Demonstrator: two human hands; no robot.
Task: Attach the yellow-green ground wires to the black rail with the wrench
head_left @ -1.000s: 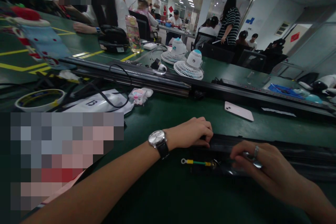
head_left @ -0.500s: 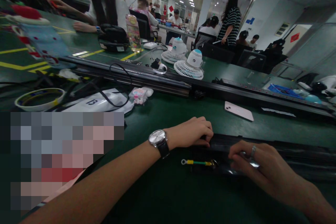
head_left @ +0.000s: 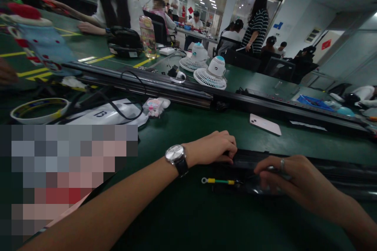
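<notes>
My left hand (head_left: 216, 147), below a wrist watch (head_left: 176, 153), has its fingers curled down at the left end of a long black strip-like part (head_left: 324, 164) on the green table (head_left: 165, 211). To the right, my right hand (head_left: 290, 172), with a ring, hovers over the same black part with thumb and forefinger close together. Something small and shiny shows at its fingertips, too unclear to name. Between and below the hands lies a short green cable (head_left: 225, 182) with yellow sleeves and a ring terminal at its left end.
A pink phone (head_left: 265, 124) lies behind my hands. Long black rails (head_left: 182, 90) cross the table, with two white fans (head_left: 210, 72) behind them. At the left are a tape roll (head_left: 39, 110), a white bag (head_left: 108, 114) and a small pink box (head_left: 154, 108). Other people sit beyond.
The view has shifted slightly, moving the scene a little left. My left hand keeps its place on the black part. My right hand's fingers have moved slightly and look blurred.
</notes>
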